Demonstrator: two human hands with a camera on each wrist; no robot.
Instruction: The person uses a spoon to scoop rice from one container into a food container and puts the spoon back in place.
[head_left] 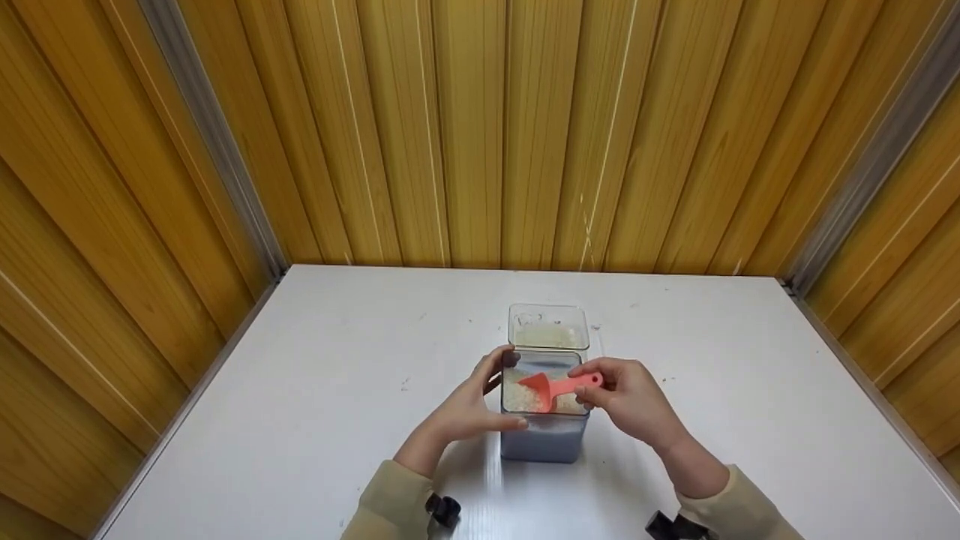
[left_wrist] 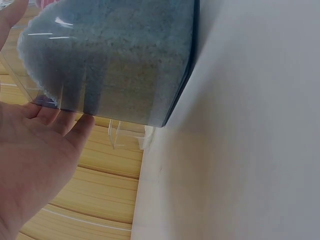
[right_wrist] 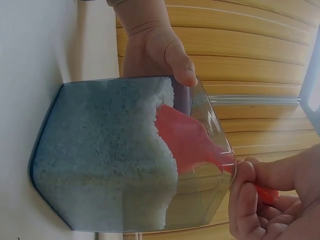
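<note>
A bluish see-through container (head_left: pixel 541 444), holding white rice-like grains (right_wrist: pixel 107 150), stands upright on the table. My left hand (head_left: pixel 469 411) holds it from the left, thumb along the near side and fingers at the far side. In the left wrist view, the fingers of the left hand (left_wrist: pixel 37 155) lie against its wall. Between thumb and fingers, my right hand (head_left: pixel 634 403) pinches the handle of a coral-red scoop (head_left: pixel 541 391). The scoop's bowl is inside the container, its edge in the grains. In the right wrist view, the scoop (right_wrist: pixel 182 137) shows through the wall.
Just behind stands a second clear container (head_left: pixel 550 337), with something pale at its bottom. The white tabletop (head_left: pixel 337 360) is bounded by wood-look panels (head_left: pixel 465 135) at the back and sides. Black devices (head_left: pixel 446 511) sit at both wrists.
</note>
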